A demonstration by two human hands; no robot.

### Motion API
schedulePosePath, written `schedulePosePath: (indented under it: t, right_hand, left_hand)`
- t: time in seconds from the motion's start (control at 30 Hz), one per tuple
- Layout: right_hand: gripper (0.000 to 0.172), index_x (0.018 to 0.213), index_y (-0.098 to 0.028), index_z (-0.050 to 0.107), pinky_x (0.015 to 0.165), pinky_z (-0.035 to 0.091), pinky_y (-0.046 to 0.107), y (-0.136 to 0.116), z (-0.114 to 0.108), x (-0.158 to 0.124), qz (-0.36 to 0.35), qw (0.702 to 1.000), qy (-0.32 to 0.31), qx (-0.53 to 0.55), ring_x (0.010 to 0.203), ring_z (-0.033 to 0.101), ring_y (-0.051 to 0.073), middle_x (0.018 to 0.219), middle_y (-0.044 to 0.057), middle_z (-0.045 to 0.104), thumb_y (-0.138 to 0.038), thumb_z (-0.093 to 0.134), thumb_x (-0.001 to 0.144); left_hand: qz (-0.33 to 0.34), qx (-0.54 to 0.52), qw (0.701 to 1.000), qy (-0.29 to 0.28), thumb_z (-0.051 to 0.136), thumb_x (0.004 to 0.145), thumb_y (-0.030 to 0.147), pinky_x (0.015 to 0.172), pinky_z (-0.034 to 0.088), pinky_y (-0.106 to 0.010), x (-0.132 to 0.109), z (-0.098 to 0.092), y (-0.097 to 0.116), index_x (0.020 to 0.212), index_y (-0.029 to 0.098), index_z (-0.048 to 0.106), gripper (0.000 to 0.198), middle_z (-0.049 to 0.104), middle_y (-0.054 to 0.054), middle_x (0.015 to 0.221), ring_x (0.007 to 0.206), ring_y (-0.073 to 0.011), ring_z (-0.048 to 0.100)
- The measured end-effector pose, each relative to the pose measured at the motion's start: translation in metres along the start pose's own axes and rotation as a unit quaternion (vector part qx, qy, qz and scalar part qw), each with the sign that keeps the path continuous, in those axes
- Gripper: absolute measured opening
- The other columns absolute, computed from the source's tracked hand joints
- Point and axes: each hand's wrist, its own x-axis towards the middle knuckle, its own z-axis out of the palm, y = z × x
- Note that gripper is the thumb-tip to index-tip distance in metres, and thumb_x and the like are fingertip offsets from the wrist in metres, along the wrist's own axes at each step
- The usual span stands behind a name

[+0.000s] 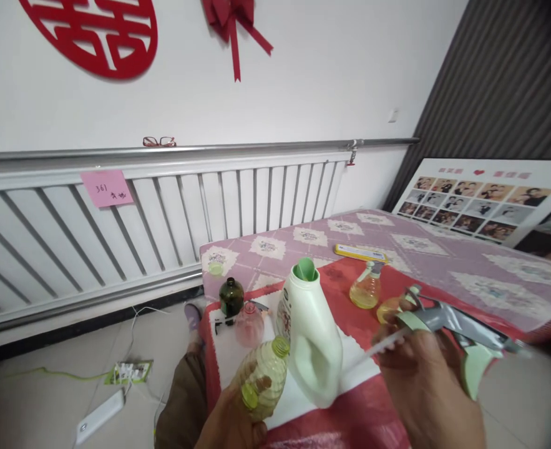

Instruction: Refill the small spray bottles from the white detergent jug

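Note:
My left hand [231, 416] is wrapped round a clear yellow-green plastic bottle [264, 374], tilted, its mouth uncapped. In my right hand [432, 383] is a grey and pale green trigger spray head [457, 324], its thin dip tube pointing left towards a large jug. That jug, a pale green detergent bottle [310, 337] with a handle and a green spout, stands upright between my hands. To its left are a dark green bottle [231, 298] and a pink transparent bottle [249, 327]. A spray bottle with yellow liquid [365, 292] stands behind on the right.
A red cloth and a white sheet [279, 411] lie under the bottles on a purple patterned cover [284, 249]. Behind are a yellow flat box [360, 252], a white radiator [238, 199] and a photo board [481, 199]. A power strip [129, 371] with cables lies on the floor.

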Motion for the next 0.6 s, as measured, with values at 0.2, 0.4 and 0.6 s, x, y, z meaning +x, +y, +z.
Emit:
schedulePosePath:
  t: [0.2,0.4,0.6]
  right_hand:
    - [0.018,0.093,-0.027,0.068,0.062,0.046,0.025,0.008,0.070,-0.028,-0.132,0.990,-0.038,-0.043,0.066,0.055,0.010,0.101,-0.002,0.067,-0.026,0.068,0.075]
    - [0.026,0.105,-0.030,0.066,0.073,0.049,0.034,0.033,0.078,-0.039,-0.127,0.983,-0.070,-0.115,0.078,0.060,0.015,0.105,0.001,0.069,-0.034,0.067,0.079]
    - [0.032,0.110,-0.027,0.067,0.096,0.045,0.044,0.065,0.066,-0.053,-0.072,0.972,-0.101,-0.198,0.105,0.063,0.024,0.111,0.005,0.072,-0.041,0.066,0.082]
  left_hand:
    - [0.006,-0.042,0.999,-0.006,0.075,0.074,0.050,0.070,0.046,-0.025,-0.004,-0.007,-0.002,0.111,0.025,0.068,0.045,0.071,-0.004,0.104,0.082,-0.0159,0.067]
    - [0.030,-0.049,0.998,-0.034,0.077,0.073,0.048,0.069,0.048,-0.023,-0.011,-0.008,0.005,0.116,0.029,0.067,0.047,0.070,-0.003,0.111,0.088,-0.0158,0.066]
    - [0.040,-0.067,0.996,-0.034,0.074,0.078,0.042,0.070,0.049,-0.023,-0.015,-0.010,0.009,0.112,0.029,0.068,0.037,0.070,-0.003,0.114,0.090,-0.0158,0.066]
